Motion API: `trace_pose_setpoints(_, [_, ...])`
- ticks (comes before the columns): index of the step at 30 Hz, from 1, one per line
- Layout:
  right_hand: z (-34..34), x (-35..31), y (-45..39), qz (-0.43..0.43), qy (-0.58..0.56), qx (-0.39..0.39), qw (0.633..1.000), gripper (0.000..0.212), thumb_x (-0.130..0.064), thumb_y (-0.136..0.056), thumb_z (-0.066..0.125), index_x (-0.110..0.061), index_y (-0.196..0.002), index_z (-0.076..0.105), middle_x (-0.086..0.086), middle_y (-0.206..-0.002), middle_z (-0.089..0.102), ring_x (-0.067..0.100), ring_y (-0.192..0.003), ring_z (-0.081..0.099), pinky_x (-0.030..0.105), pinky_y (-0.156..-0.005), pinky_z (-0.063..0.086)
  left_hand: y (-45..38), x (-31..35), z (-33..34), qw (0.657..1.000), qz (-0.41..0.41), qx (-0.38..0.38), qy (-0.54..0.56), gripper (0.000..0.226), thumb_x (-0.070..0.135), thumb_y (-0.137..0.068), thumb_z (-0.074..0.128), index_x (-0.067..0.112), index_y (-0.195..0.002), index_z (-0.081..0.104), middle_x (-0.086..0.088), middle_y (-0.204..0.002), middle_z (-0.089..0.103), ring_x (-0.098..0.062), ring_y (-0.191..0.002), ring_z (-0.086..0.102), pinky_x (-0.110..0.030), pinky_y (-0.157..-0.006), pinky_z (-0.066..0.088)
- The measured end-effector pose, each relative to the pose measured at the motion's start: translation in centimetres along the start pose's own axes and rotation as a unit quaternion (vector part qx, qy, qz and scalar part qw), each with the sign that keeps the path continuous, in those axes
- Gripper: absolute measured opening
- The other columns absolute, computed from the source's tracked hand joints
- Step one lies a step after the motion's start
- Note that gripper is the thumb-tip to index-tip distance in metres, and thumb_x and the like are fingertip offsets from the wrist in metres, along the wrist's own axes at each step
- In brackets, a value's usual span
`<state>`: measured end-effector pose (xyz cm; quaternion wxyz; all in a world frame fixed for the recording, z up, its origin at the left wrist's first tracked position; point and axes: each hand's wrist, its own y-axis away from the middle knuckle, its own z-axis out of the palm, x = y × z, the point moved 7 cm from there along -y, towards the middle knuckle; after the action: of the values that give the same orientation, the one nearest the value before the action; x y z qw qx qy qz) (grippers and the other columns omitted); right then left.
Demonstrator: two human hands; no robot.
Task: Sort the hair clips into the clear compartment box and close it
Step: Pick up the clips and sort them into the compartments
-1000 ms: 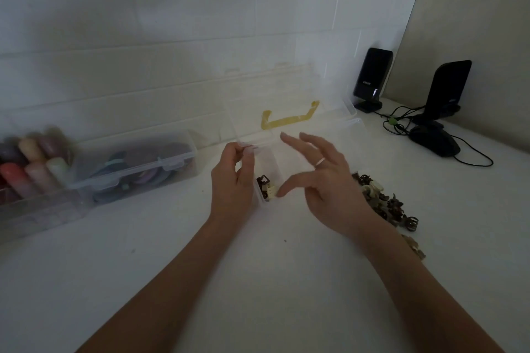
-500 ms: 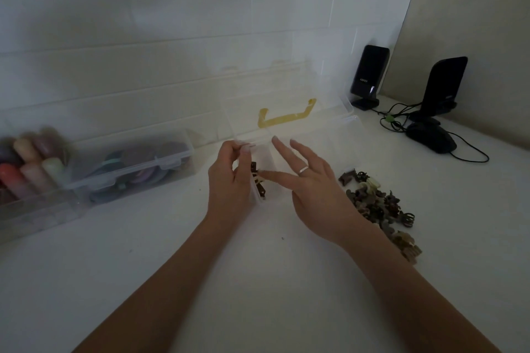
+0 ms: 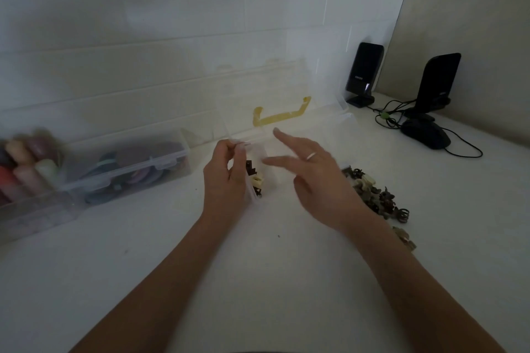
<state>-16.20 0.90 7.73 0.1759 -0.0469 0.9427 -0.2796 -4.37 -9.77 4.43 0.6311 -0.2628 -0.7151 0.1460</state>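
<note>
White surface against a tiled wall. Clear box runs left-right, lid up; left hand fingers pinch its left wall; right hand fingers spread.

Left hand fingers curled, pinching; right hand beside it, fingers spread, blurred; forearms bare.

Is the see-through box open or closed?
Open. The clear box has its lid standing up behind, yellow handle showing.
</note>
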Motion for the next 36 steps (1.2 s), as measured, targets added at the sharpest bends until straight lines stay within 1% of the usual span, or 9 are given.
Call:
trace_pose_setpoints(2, [-2.3, 1.4, 0.0, 0.051, -0.072, 0.055, 0.995, 0.041, 0.009, -0.069, 0.042, -0.019, -0.08, 0.07, 0.005, -0.105, 0.069, 0.019, -0.095, 0.062, 0.04, -0.084, 0.051, -0.1, -0.2, -0.1, 1.0, -0.011, 0.005, -0.002, 0.013, 0.019, -0.098, 0.045, 0.015, -0.091, 0.054, 0.011, -0.08, 0.06, -0.001, -0.071, 0.054, -0.023, -0.067, 0.043])
trace_pose_setpoints(5, [-3.9, 4.1, 0.5, 0.143, -0.086, 0.003, 0.986, 0.036, 0.006, -0.068, 0.045, -0.023, -0.054, 0.063, 0.004, -0.057, 0.064, 0.023, -0.049, 0.053, 0.037, -0.052, 0.048, -0.2, -0.4, -0.2, 0.999, -0.032, 0.009, 0.01, 0.013, 0.018, -0.098, 0.047, 0.015, -0.088, 0.054, 0.01, -0.077, 0.058, -0.002, -0.068, 0.053, -0.025, -0.068, 0.041])
trace_pose_setpoints(10, [-4.1, 8.1, 1.8, 0.221, -0.013, -0.095, 0.971, 0.033, -0.004, -0.076, 0.052, -0.028, -0.071, 0.074, -0.007, -0.075, 0.072, 0.021, -0.069, 0.065, 0.04, -0.072, 0.055, -0.3, -0.4, -0.2, 0.999, -0.04, 0.011, 0.015, 0.012, 0.016, -0.097, 0.047, 0.013, -0.089, 0.056, 0.011, -0.078, 0.059, 0.001, -0.069, 0.053, -0.018, -0.067, 0.041])
trace_pose_setpoints(15, [-3.8, 9.3, 2.5, 0.233, 0.016, -0.131, 0.963, 0.023, -0.018, -0.084, 0.06, -0.033, -0.094, 0.073, -0.017, -0.106, 0.068, 0.003, -0.098, 0.058, 0.022, -0.088, 0.041, -0.3, -0.7, -0.4, 0.999, -0.041, 0.014, 0.012, 0.012, 0.018, -0.097, 0.048, 0.013, -0.09, 0.056, 0.011, -0.077, 0.058, -0.003, -0.069, 0.054, -0.024, -0.068, 0.042])
trace_pose_setpoints(20, [-2.3, 9.8, 3.6, 0.262, 0.027, -0.25, 0.932, 0.016, -0.031, -0.08, 0.064, -0.042, -0.089, 0.07, -0.024, -0.122, 0.058, 0.004, -0.112, 0.053, 0.027, -0.097, 0.038, -0.2, -0.5, -0.4, 0.999, -0.045, 0.016, 0.015, 0.013, 0.018, -0.097, 0.048, 0.018, -0.086, 0.055, 0.011, -0.076, 0.058, -0.003, -0.067, 0.053, -0.026, -0.068, 0.043])
trace_pose_setpoints(23, [-2.4, 9.2, 2.7, 0.228, 0.041, -0.21, 0.95, 0.009, -0.029, -0.08, 0.067, -0.035, -0.084, 0.072, -0.018, -0.114, 0.065, 0.005, -0.108, 0.057, 0.03, -0.096, 0.041, -0.3, -0.6, -0.4, 0.999, -0.048, 0.014, 0.016, 0.013, 0.018, -0.097, 0.048, 0.019, -0.085, 0.054, 0.011, -0.074, 0.056, -0.001, -0.065, 0.052, -0.021, -0.065, 0.042])
trace_pose_setpoints(29, [-3.2, 5.7, 1.3, 0.167, -0.18, -0.131, 0.961, 0.003, -0.021, -0.08, 0.071, -0.019, -0.082, 0.071, -0.01, -0.075, 0.073, 0.012, -0.067, 0.068, 0.025, -0.066, 0.056, -0.2, -0.3, -0.4, 0.999, -0.034, 0.012, 0.007, 0.012, 0.016, -0.097, 0.047, 0.011, -0.089, 0.056, 0.012, -0.073, 0.055, 0.003, -0.062, 0.05, -0.013, -0.06, 0.039])
trace_pose_setpoints(33, [-3.6, 3.7, 0.2, 0.115, -0.198, 0.023, 0.973, 0.013, -0.017, -0.075, 0.076, -0.016, -0.074, 0.062, -0.011, -0.083, 0.073, 0.005, -0.07, 0.064, 0.013, -0.055, 0.04, -0.2, -0.3, -0.4, 1.0, -0.03, 0.01, -0.001, 0.014, 0.018, -0.098, 0.047, 0.016, -0.086, 0.055, 0.011, -0.073, 0.056, -0.004, -0.066, 0.051, -0.022, -0.063, 0.041])
trace_pose_setpoints(36, [-2.3, 2.6, -0.2, 0.084, -0.167, 0.079, 0.979, 0.011, -0.018, -0.075, 0.076, -0.018, -0.074, 0.065, -0.013, -0.096, 0.071, 0.006, -0.089, 0.062, 0.011, -0.065, 0.041, -0.1, -0.1, -0.3, 0.999, -0.032, 0.009, -0.003, 0.014, 0.017, -0.097, 0.047, 0.017, -0.085, 0.054, 0.012, -0.072, 0.055, 0.002, -0.063, 0.049, -0.015, -0.061, 0.038])
